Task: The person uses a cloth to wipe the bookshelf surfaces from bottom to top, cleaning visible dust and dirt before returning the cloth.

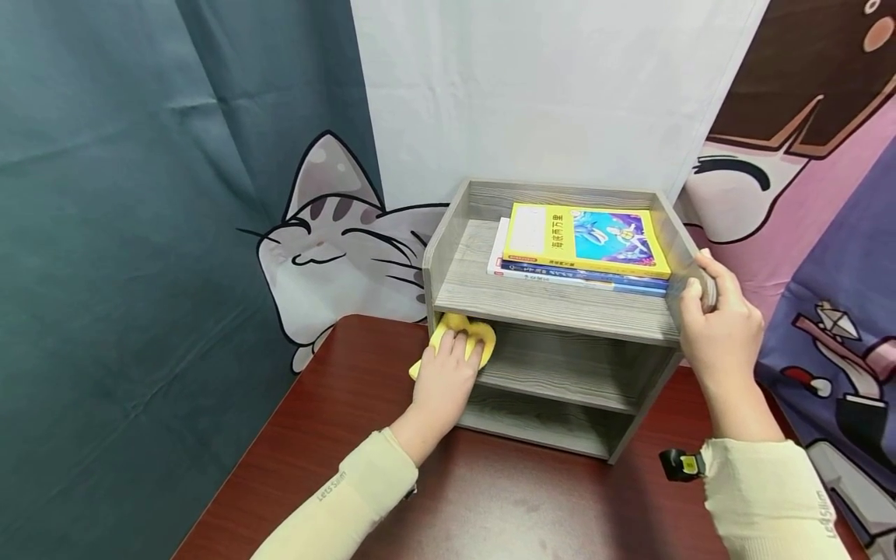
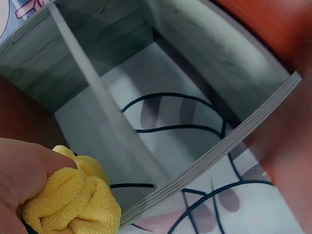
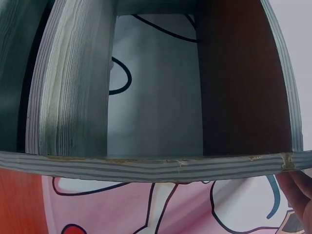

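Note:
A small grey wood-grain shelf unit (image 1: 553,307) stands on a dark red table. My left hand (image 1: 448,373) grips a bunched yellow cloth (image 1: 483,334) at the left end of the middle compartment, just under the top board. In the left wrist view the fluffy cloth (image 2: 73,200) is crumpled in the hand beside the unit's front edge. My right hand (image 1: 724,327) holds the front corner of the unit's right side panel, thumb on the inner side and fingers over the outside. In the right wrist view only some fingers (image 3: 297,192) show at that panel's edge.
A stack of books (image 1: 588,241), a yellow one on top, lies on the unit's upper tray. The red table (image 1: 329,435) extends in front and to the left. Printed curtains hang behind and at both sides, close to the unit.

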A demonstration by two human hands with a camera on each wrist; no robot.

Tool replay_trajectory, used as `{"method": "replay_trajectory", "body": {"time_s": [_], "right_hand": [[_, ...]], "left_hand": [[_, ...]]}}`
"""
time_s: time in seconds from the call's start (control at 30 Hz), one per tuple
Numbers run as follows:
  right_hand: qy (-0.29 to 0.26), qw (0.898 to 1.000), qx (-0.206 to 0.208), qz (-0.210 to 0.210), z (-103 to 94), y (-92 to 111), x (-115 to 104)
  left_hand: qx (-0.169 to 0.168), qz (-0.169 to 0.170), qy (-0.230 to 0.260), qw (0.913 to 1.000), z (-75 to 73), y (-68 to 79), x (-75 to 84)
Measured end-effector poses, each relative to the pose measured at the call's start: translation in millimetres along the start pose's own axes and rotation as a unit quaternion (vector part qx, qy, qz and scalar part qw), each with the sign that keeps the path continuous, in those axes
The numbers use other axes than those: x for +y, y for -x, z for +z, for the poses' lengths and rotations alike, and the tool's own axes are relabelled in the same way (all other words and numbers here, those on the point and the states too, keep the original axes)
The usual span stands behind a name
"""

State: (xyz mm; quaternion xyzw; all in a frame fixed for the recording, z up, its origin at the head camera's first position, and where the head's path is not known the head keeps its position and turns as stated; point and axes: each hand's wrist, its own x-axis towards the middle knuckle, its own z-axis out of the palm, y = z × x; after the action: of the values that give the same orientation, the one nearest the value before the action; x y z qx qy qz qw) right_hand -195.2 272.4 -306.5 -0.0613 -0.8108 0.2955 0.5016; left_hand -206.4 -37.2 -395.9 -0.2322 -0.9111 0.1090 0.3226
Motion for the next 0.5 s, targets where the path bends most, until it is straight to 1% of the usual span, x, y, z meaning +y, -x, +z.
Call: {"method": "replay_trajectory", "body": {"time_s": [0.13, 0.3, 0.5], "right_hand": [[0.001, 1.000, -0.002, 0.004, -0.2, 0.1, -0.8], [0.001, 1.000, -0.005, 0.001, -0.1, 0.1, -2.2], [0.007, 1.000, -0.009, 0.005, 0.1, -0.3, -1.3]], "left_hand": [[-0.020, -0.004, 0.002, 0.9998, 12.5, 5.6, 5.4], [-0.059, -0.013, 0.011, 0.9981, 24.5, 14.0, 12.3], [-0.066, -0.041, 0.046, 0.9959, 28.3, 15.7, 18.2]]}}
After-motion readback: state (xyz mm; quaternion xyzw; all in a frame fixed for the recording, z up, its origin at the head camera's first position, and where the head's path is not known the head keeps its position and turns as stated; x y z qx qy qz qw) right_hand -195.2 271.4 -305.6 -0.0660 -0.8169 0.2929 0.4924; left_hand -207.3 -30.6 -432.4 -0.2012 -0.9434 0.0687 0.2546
